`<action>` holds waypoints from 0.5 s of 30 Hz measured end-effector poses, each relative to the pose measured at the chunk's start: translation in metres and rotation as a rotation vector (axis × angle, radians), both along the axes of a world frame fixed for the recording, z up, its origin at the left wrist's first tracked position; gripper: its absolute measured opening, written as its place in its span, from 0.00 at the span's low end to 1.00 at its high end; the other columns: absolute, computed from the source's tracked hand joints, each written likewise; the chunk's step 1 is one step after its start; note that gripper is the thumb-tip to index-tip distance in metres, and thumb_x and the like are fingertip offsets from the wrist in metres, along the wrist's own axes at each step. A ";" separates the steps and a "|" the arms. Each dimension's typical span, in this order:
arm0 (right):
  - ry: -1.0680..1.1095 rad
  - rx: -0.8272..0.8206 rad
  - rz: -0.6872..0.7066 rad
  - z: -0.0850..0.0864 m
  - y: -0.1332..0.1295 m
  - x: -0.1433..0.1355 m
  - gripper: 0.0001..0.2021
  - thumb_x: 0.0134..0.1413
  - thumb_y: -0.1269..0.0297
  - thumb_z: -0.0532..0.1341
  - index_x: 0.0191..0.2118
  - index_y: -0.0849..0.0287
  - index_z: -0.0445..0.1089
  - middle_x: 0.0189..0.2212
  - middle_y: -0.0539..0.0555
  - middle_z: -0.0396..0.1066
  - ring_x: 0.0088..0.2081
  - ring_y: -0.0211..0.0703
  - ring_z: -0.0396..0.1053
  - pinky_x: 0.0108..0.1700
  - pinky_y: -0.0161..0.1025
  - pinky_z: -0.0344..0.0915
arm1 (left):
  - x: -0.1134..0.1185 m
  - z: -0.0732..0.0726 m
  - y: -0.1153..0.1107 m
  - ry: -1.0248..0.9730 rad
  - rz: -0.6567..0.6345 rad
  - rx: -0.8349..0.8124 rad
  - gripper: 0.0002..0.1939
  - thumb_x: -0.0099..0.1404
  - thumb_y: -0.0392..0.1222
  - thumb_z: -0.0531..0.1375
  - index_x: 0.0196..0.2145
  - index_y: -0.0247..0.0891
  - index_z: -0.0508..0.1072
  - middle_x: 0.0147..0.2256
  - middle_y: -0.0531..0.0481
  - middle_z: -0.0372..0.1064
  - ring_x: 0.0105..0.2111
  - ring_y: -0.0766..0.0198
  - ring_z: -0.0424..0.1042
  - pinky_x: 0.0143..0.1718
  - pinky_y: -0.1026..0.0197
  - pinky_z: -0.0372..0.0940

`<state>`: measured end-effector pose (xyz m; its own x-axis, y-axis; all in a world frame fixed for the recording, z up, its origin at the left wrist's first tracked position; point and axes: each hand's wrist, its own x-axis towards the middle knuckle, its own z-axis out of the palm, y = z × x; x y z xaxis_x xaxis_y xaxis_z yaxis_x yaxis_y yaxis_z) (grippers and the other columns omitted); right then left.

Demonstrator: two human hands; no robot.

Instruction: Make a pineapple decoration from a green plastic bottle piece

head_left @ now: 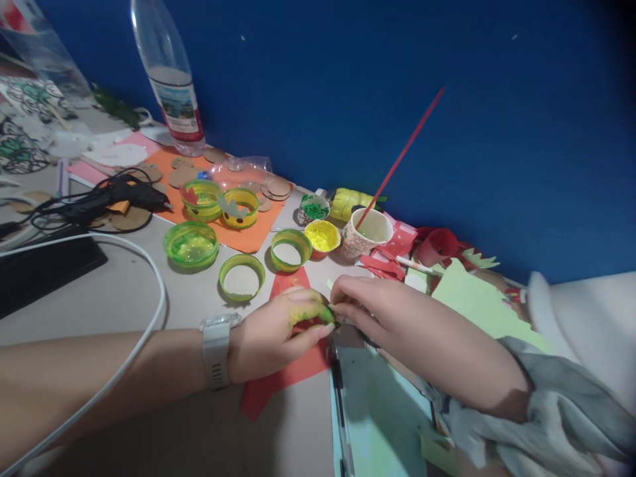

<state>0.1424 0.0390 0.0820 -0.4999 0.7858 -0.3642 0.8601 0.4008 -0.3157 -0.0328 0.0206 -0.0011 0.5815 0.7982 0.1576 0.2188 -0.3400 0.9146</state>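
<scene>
Left hand (278, 331) was held over red paper (308, 361), right hand (356, 303) beside it (a green ring (291, 236) was set nearby); whether anything was grasped by either could not be told

Beyond and left of my left hand (275, 328) I see a labelled bottle (173, 99) standing, then nearer me a black glue gun (134, 190) and a dark flat slab (42, 271); past my right hand (355, 301) rises a blue wall (318, 86).
</scene>
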 end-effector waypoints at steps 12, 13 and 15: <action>0.050 -0.028 -0.047 0.002 0.003 0.006 0.08 0.65 0.65 0.52 0.33 0.54 0.62 0.30 0.44 0.66 0.30 0.36 0.63 0.30 0.35 0.52 | 0.000 -0.003 0.000 0.006 0.006 0.077 0.06 0.66 0.36 0.56 0.36 0.35 0.73 0.38 0.47 0.72 0.41 0.62 0.67 0.47 0.63 0.60; 0.053 -0.032 -0.047 0.002 0.003 0.006 0.08 0.65 0.65 0.52 0.33 0.54 0.62 0.29 0.44 0.66 0.30 0.36 0.63 0.30 0.35 0.52 | 0.000 -0.003 0.000 0.003 0.006 0.084 0.06 0.66 0.36 0.56 0.36 0.35 0.74 0.38 0.47 0.72 0.41 0.62 0.67 0.47 0.63 0.60; 0.055 -0.032 -0.052 0.003 0.003 0.007 0.08 0.65 0.65 0.52 0.33 0.54 0.62 0.29 0.44 0.66 0.30 0.36 0.63 0.30 0.35 0.52 | -0.001 -0.004 0.000 -0.001 0.006 0.092 0.06 0.66 0.35 0.56 0.37 0.34 0.74 0.39 0.47 0.73 0.42 0.63 0.67 0.47 0.63 0.60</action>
